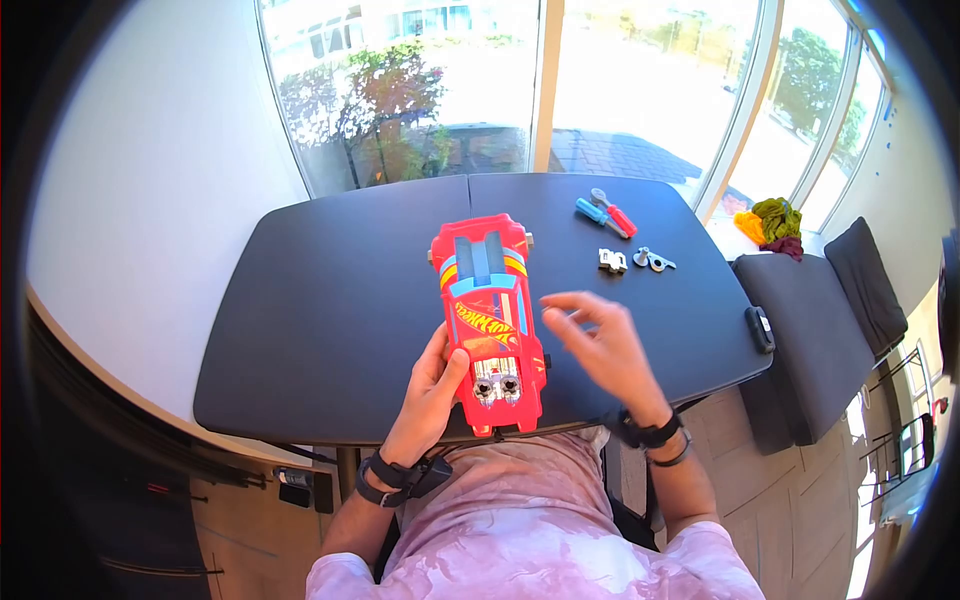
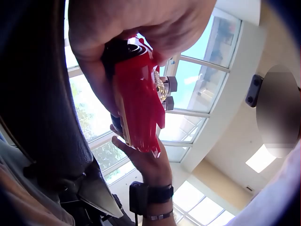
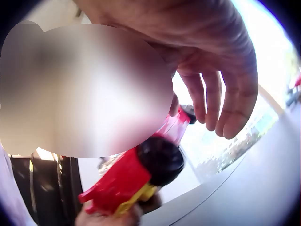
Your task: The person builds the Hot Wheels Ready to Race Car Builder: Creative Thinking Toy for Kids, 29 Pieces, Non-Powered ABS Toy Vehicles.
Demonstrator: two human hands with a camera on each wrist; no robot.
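My left hand (image 1: 432, 400) grips a red toy car (image 1: 520, 330) by its side near the silver engine piece (image 1: 497, 384), over the table's near edge. The car has blue windows, yellow lettering and a yellow stripe. From the left wrist, its red body (image 2: 141, 101) shows below the palm, with the gripping fingers partly hidden. My right hand (image 1: 607, 350) hovers just right of the car, holding nothing, its fingers (image 3: 233, 101) loosely bent and apart. Below it in the right wrist view, a black wheel (image 3: 162, 161) shows on the car.
On the dark table (image 1: 320, 300), a blue-handled tool (image 1: 592, 212) and a red-handled tool (image 1: 620, 220) lie at the far right. Nearer are a silver part (image 1: 612, 261) and a grey part (image 1: 656, 262). A black device (image 1: 759, 330) sits at the right edge, beside a grey seat (image 1: 810, 330).
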